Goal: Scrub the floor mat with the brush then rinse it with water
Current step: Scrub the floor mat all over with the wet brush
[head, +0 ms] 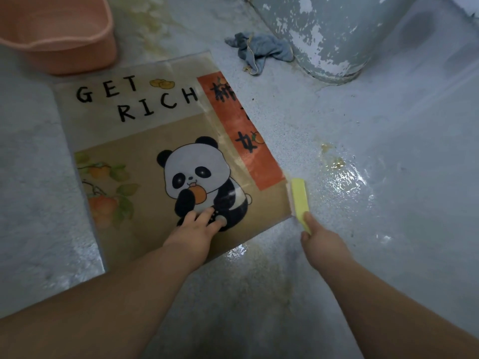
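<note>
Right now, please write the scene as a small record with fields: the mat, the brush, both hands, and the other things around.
mat: floor mat lies flat on the wet floor, panda print facing up
brush: yellow brush at the mat's right edge, near its lower corner
left hand: left hand presses on the mat, fingers on the panda print
right hand: right hand grips the brush by its near end
nearby: pink basin beyond the mat; blue cloth beside a grey drum

Brush [300,198] at mat [145,130] right edge; basin [77,47] behind; rag [259,49] behind-right.
</note>
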Tool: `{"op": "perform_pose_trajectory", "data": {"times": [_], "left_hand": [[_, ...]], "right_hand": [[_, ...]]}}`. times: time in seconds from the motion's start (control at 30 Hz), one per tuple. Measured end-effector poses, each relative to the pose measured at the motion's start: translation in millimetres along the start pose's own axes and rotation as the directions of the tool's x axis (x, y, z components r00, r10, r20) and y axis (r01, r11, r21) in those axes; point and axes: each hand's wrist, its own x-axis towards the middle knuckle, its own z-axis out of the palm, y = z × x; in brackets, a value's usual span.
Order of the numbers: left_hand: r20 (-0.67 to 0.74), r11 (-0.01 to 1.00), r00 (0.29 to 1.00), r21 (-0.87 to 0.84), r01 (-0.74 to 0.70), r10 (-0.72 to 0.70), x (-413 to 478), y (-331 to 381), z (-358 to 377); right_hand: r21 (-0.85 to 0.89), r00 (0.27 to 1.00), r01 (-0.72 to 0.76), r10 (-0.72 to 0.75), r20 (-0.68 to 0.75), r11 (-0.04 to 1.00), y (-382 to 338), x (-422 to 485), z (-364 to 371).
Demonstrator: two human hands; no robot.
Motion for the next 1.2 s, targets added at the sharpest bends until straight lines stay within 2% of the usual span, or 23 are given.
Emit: {"op": "perform_pose_trajectory", "data": {"times": [0.1, 0.17, 0.23, 0.27, 0.3, 0.4, 0.47, 0.5, 0.57, 0.63, 0.7, 0.73, 0.83, 0.9, 1.0, 1.1, 1.17, 1.2], "left_hand": [[-0.016, 1.000, 1.000, -0.013, 0.006, -0.006, 0.4, 1.2, 0.8], [-0.013, 1.000, 1.000, -0.008, 0.006, -0.006, 1.4, 1.8, 0.3], [0.008, 1.000, 1.000, -0.003, 0.005, -0.005, 2.0, 0.6, -1.5], [0.022, 1.000, 1.000, -0.007, 0.003, -0.003, 2.1, -0.6, -2.6], [0.032, 1.000, 1.000, -0.013, 0.000, 0.000, 2.2, -2.0, -3.0], [0.029, 1.000, 1.000, -0.021, -0.007, 0.007, 0.2, -4.6, 0.2], [0.023, 1.000, 1.000, -0.015, -0.007, 0.007, -3.0, -5.5, 2.8], [0.019, 1.000, 1.000, -0.008, -0.012, 0.012, -4.1, -6.4, 3.3], [0.018, 1.000, 1.000, 0.004, -0.018, 0.018, -4.5, -7.7, 3.9], [0.001, 1.000, 1.000, 0.007, -0.030, 0.030, -6.0, -10.7, 3.6], [-0.015, 0.999, 0.999, -0.003, -0.040, 0.040, -8.1, -16.1, 1.3], [-0.028, 0.999, 0.999, -0.009, -0.045, 0.045, -9.3, -19.6, 0.9], [-0.026, 0.999, 1.000, -0.030, -0.014, 0.014, -16.3, -35.1, 1.1], [-0.006, 0.997, 0.999, -0.074, 0.033, -0.033, -18.6, -47.1, 4.6], [0.019, 0.981, 0.995, -0.166, 0.095, -0.094, -16.2, -62.0, 9.8], [-0.007, 0.965, 0.986, -0.206, 0.162, -0.168, -16.6, -69.0, 11.4], [-0.015, 0.946, 0.982, -0.270, 0.178, -0.190, -18.0, -72.5, 12.3], [-0.009, 0.940, 0.982, -0.292, 0.178, -0.189, -20.0, -74.4, 13.1]], "right_hand": [[0.065, 0.999, -0.019, 0.016, 0.043, 0.998, -27.3, -16.3, 8.0], [-0.004, 0.979, 0.104, -0.101, 0.175, 0.995, -61.9, -44.7, 38.6], [-0.026, 0.950, 0.243, -0.232, 0.210, 0.970, -74.0, -63.5, 59.3], [-0.032, 0.945, 0.261, -0.249, 0.212, 0.965, -68.3, -60.0, 57.4], [-0.039, 0.951, 0.247, -0.235, 0.200, 0.968, -58.3, -48.7, 49.4], [0.017, 0.995, 0.057, -0.058, 0.077, 0.998, -26.2, -14.2, 7.9], [0.036, 0.999, -0.019, 0.018, 0.027, 0.999, -27.0, -9.2, 1.5], [0.034, 0.999, -0.009, 0.007, 0.052, 0.999, -39.2, -14.8, 7.2], [0.035, 0.980, 0.050, -0.055, 0.189, 0.998, -71.5, -38.0, 31.3], [0.065, 0.944, 0.147, -0.160, 0.290, 0.987, -94.5, -60.2, 54.8], [0.019, 0.939, 0.243, -0.240, 0.248, 0.970, -87.3, -59.4, 55.4], [-0.023, 0.950, 0.242, -0.232, 0.210, 0.970, -73.8, -48.6, 46.9], [0.002, 0.997, 0.044, -0.044, 0.061, 0.999, -31.5, -15.5, 8.1], [0.040, 0.999, -0.037, 0.037, 0.019, 0.999, -28.0, -19.2, 6.8], [0.046, 0.990, 0.042, -0.048, 0.130, 0.998, -67.5, -62.4, 48.9], [0.022, 0.929, 0.256, -0.253, 0.270, 0.966, -99.0, -108.9, 86.8], [-0.049, 0.912, 0.327, -0.301, 0.279, 0.944, -92.4, -100.4, 84.3], [-0.075, 0.927, 0.307, -0.279, 0.251, 0.949, -84.5, -88.0, 75.0]]}}
